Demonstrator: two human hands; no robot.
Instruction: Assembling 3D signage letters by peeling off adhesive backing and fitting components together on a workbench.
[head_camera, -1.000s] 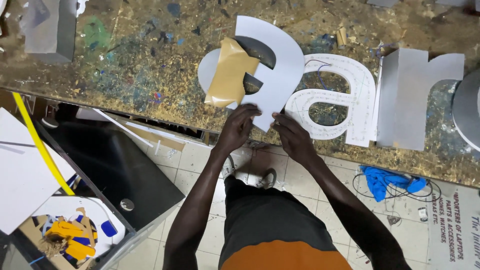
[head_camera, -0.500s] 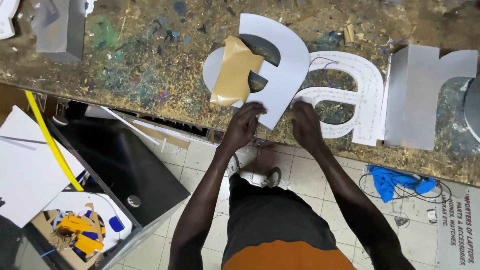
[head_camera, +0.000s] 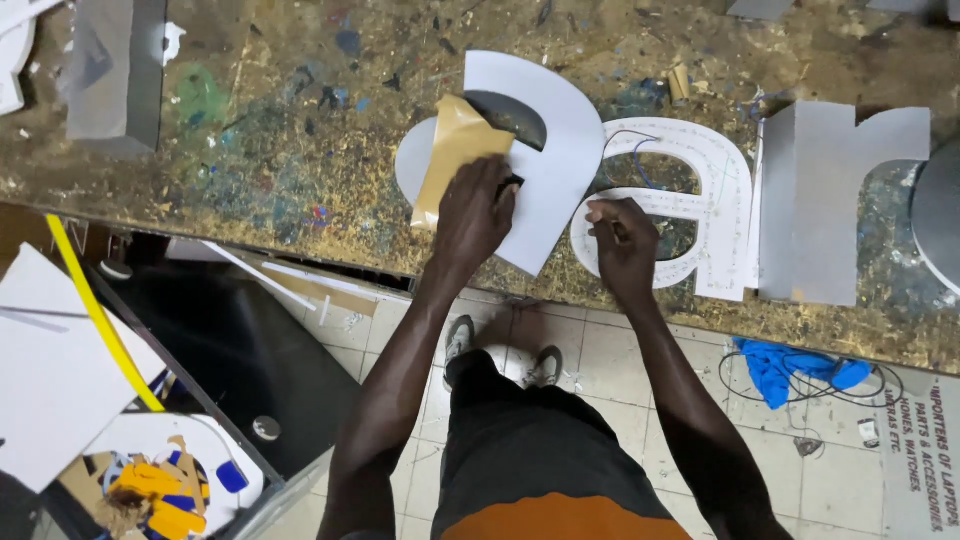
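The left hand (head_camera: 475, 215) lies flat, fingers spread and pressing down, on the white cut-out letter panel (head_camera: 555, 165), just at the edge where its tan backing paper (head_camera: 452, 150) is peeled up toward 10 o'clock. A small dark object shows under the fingertips; what it is cannot be told. The right hand (head_camera: 622, 240) sits at 3 o'clock of the left, fingers curled together in a loose fist on the lower loop of the white letter shell with wiring (head_camera: 690, 195); whether it pinches anything cannot be told. The panel rests on the paint-flecked workbench (head_camera: 250, 150), its lower corner overhanging the near edge at 6 o'clock.

Judged from here, that overhang is the risk: an uneven push could tip or slide the panel off, and tugging the paper sharply might tear it.

Against the frame half a second ago, both hands were close together at the panel's lower corner; now the left is up on the panel face and the right has shifted onto the shell
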